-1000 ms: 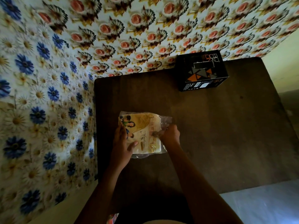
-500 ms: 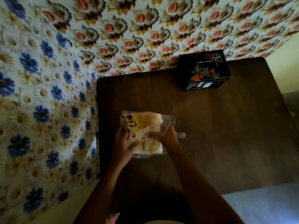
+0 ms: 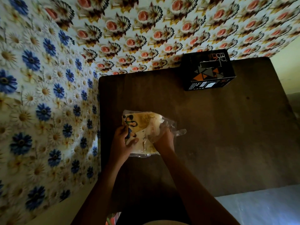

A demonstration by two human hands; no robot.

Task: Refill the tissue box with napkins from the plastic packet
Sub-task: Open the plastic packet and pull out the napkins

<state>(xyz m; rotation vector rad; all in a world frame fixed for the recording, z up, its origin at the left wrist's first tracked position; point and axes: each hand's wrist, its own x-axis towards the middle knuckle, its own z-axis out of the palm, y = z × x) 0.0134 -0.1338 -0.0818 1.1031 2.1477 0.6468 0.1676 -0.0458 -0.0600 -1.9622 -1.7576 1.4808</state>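
Note:
A clear plastic packet (image 3: 146, 122) of pale yellow napkins with a printed picture lies on the dark wooden table (image 3: 219, 135), near its left side. My left hand (image 3: 121, 142) grips the packet's left edge, thumb on top. My right hand (image 3: 163, 138) is closed on the crinkled plastic at the packet's right end, where a loose flap sticks out to the right. The black tissue box (image 3: 208, 70) with orange and grey triangles stands at the table's far edge, apart from both hands. A slot shows in its top.
Flowered wallpaper covers the wall behind the table and the wall on the left. The table's right edge meets a pale wall. A light floor shows at the lower right, beyond the table's near edge.
My right hand has pulled the plastic at the packet's right end, and a loose flap now sticks out to the right. My left hand still holds the packet's left edge.

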